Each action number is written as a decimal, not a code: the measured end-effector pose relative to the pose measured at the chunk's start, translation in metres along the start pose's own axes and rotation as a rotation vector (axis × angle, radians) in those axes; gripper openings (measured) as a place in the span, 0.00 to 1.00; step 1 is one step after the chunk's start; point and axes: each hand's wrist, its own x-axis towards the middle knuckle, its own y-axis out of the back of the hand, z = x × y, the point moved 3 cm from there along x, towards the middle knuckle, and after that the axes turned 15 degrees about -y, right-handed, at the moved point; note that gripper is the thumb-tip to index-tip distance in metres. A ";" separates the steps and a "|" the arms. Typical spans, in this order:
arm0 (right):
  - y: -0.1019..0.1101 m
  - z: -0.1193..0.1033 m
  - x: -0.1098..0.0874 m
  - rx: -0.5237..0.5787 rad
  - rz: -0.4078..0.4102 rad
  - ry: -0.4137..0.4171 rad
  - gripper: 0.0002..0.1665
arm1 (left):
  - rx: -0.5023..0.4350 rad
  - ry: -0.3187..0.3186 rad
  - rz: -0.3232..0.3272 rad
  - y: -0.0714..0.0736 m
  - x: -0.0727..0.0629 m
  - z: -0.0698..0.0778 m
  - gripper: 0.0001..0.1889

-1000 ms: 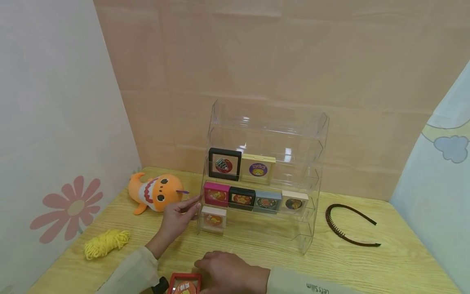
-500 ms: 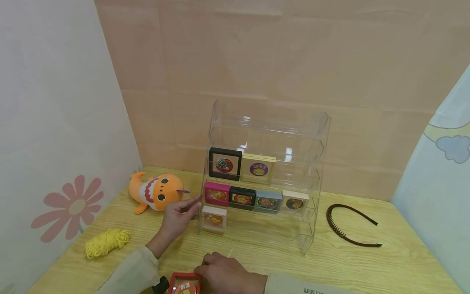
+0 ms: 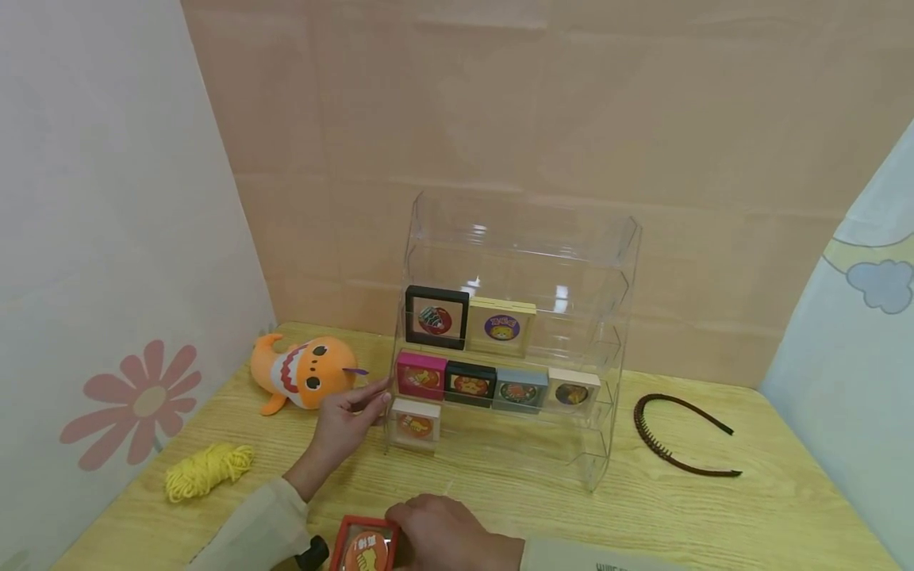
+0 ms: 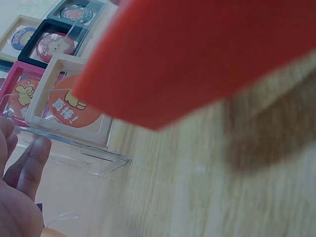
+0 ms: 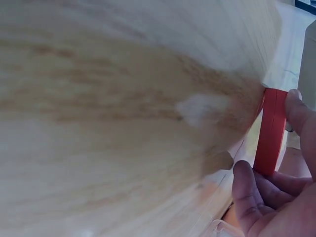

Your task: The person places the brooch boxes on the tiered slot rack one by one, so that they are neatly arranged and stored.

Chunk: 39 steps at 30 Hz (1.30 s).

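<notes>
My left hand point(image 3: 347, 424) is at the left side of a clear acrylic display rack point(image 3: 514, 444), its thumb and fingers gripping the side edge. In the left wrist view, fingers point(image 4: 34, 165) of that hand lie beside the rack's side panel. My right hand point(image 3: 446, 535) holds a red display frame point(image 3: 345, 547) with an orange round badge inside, low at the front of the table. The right wrist view has the red frame point(image 5: 270, 132) edge-on, between thumb and fingers. On the rack's bottom tier stands a white frame point(image 3: 416, 426); a pink frame point(image 3: 421, 375) is above it.
More framed badges stand on the rack, among them a larger black frame point(image 3: 437, 317) and a yellow one point(image 3: 501, 327). An orange shark plush point(image 3: 314, 373) and yellow yarn point(image 3: 209, 472) lie left. A brown headband point(image 3: 648, 434) lies right.
My right hand has raised the red frame slightly and shifted it a little to the right. The left hand keeps its place at the rack.
</notes>
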 end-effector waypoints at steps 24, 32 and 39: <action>0.027 0.023 -0.021 0.519 0.279 0.262 0.11 | -0.007 0.011 0.030 0.003 -0.005 -0.025 0.13; 0.040 0.040 -0.026 0.577 0.368 0.244 0.09 | 0.018 0.060 0.024 -0.001 0.000 -0.001 0.13; 0.063 0.060 -0.031 0.560 0.437 0.183 0.08 | 0.007 0.079 0.034 -0.001 -0.001 -0.005 0.13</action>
